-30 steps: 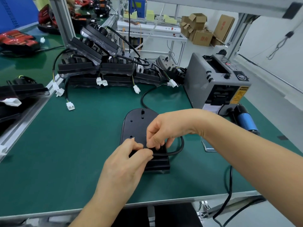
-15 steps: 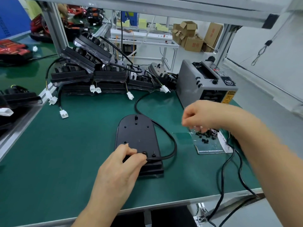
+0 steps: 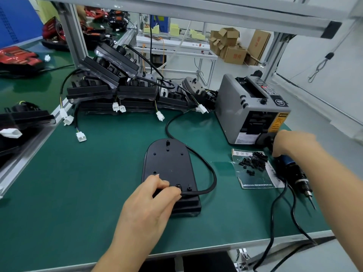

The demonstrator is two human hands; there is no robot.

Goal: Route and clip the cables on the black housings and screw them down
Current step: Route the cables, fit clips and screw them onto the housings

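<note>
A black housing (image 3: 169, 165) lies flat in the middle of the green tabletop (image 3: 78, 193), and its cable (image 3: 213, 178) loops out from the far end, round the right side and back to the near end. There the left hand (image 3: 149, 203) rests on the housing, its curled fingers pinching the cable down beside a small clip (image 3: 178, 187). The right hand (image 3: 292, 142), blurred, is closed over the back end of the blue screwdriver (image 3: 294, 173), which lies beside a bag of black parts (image 3: 253, 163) in front of the grey machine (image 3: 235, 107).
</note>
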